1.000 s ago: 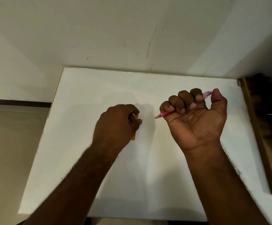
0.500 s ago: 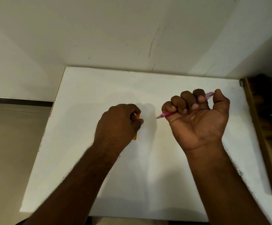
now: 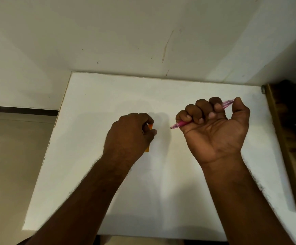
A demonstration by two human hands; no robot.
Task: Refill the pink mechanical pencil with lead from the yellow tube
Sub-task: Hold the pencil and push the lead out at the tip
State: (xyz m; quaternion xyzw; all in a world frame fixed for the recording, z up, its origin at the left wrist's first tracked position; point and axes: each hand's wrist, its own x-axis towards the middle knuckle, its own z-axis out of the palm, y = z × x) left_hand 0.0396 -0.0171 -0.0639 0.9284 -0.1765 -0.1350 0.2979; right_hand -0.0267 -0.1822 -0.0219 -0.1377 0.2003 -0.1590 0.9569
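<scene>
My right hand (image 3: 214, 131) is a palm-up fist around the pink mechanical pencil (image 3: 178, 124). Its metal tip points left and slightly down, and its translucent back end sticks out by my thumb. My left hand (image 3: 131, 135) is closed over the yellow lead tube (image 3: 150, 127). Only the tube's orange top edge and its lower end under my palm show. Both hands hover over the middle of the white table (image 3: 161, 191), a short gap between them. No loose lead is visible.
The white table meets a pale wall (image 3: 143, 41) at the back. A dark wooden piece of furniture (image 3: 288, 138) stands against the table's right edge. Beige floor (image 3: 11, 165) lies to the left, below the table edge.
Both hands hold the same grips. They sit slightly lower and further right in the picture, which looks like a small camera shift.
</scene>
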